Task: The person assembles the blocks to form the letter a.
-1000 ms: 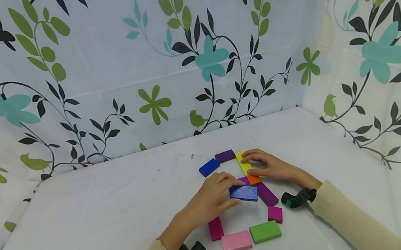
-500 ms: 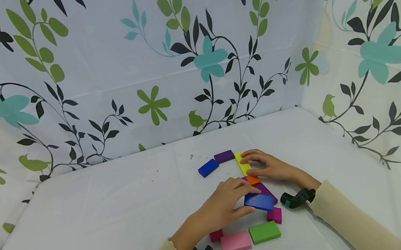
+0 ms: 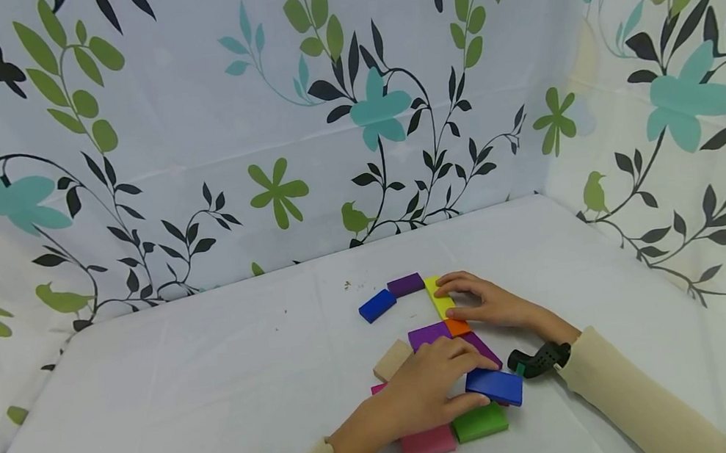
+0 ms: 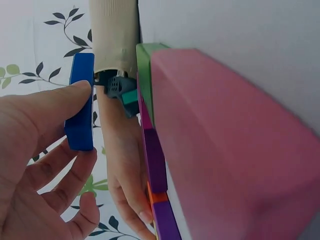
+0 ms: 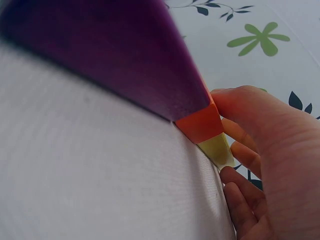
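Observation:
My left hand (image 3: 429, 389) pinches a blue block (image 3: 499, 388) between thumb and fingers, raised over the right side of a ring of coloured blocks. From the left wrist view, the thumb lies across the face of this blue block. Fingers relaxed, my right hand (image 3: 493, 303) rests at a yellow block (image 3: 436, 294), beside an orange block (image 3: 458, 327). A purple block (image 3: 424, 335) and a slanted dark purple one (image 3: 484, 350) adjoin the orange. Below the left hand lie a green block (image 3: 483, 424) and a pink block (image 3: 428, 442). The hand hides most of a magenta block.
At the row's far end sit another purple block (image 3: 405, 285) and a second blue block (image 3: 374, 307). A plain wooden block (image 3: 392, 360) lies left of my left hand. Behind the white table (image 3: 188, 392) hangs a leaf-patterned cloth (image 3: 193, 126).
My left hand has carried the blue block rightward and toward me, from beside the purple block to over the ring's right side. The wooden block has come into sight. My right hand stays put.

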The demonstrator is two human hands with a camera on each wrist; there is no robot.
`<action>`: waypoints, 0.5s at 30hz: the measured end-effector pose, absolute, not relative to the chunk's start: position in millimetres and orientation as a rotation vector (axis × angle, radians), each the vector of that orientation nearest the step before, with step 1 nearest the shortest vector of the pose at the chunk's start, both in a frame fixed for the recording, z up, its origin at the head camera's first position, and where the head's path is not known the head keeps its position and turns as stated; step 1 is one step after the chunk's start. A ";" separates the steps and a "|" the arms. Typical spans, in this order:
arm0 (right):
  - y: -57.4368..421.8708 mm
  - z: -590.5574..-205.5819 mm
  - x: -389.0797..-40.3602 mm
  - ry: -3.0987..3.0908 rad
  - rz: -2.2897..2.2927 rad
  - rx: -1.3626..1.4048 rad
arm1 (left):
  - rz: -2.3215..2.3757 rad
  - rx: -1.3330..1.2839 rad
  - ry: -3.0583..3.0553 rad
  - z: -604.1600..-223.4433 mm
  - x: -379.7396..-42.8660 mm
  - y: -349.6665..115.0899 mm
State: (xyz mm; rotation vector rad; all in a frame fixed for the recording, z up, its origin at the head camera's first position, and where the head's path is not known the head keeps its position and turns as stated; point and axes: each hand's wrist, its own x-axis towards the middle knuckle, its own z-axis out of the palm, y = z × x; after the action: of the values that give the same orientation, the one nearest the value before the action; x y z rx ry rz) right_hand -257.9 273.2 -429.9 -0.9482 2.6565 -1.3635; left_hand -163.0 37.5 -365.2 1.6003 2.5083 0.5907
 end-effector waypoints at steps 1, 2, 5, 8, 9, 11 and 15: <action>273.2 -430.3 -258.1 2.657 -1.363 -0.953 | 0.586 1.607 2.505 -365.7 -162.1 38.9; 273.2 -430.7 -258.3 2.658 -1.361 -0.953 | 0.582 1.616 2.502 -366.2 -161.3 40.3; 273.5 -431.2 -258.2 2.659 -1.366 -0.952 | 0.589 1.648 2.489 -367.6 -159.2 45.1; 273.6 -432.0 -258.2 2.662 -1.371 -0.945 | 0.580 1.689 2.488 -368.4 -157.0 50.0; 273.6 -432.5 -258.5 2.661 -1.373 -0.943 | 0.579 1.695 2.485 -368.7 -156.3 51.6; 273.3 -432.2 -258.2 2.656 -1.378 -0.945 | 0.570 1.700 2.476 -369.0 -154.6 54.2; 273.1 -432.8 -258.9 2.656 -1.375 -0.945 | 0.563 1.685 2.467 -369.1 -151.8 58.1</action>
State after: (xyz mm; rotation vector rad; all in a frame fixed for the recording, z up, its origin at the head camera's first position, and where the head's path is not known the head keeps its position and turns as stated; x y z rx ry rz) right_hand -258.9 273.1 -432.8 -0.9450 2.6559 -1.3748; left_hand -151.8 58.1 -369.1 1.6852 2.4668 0.5632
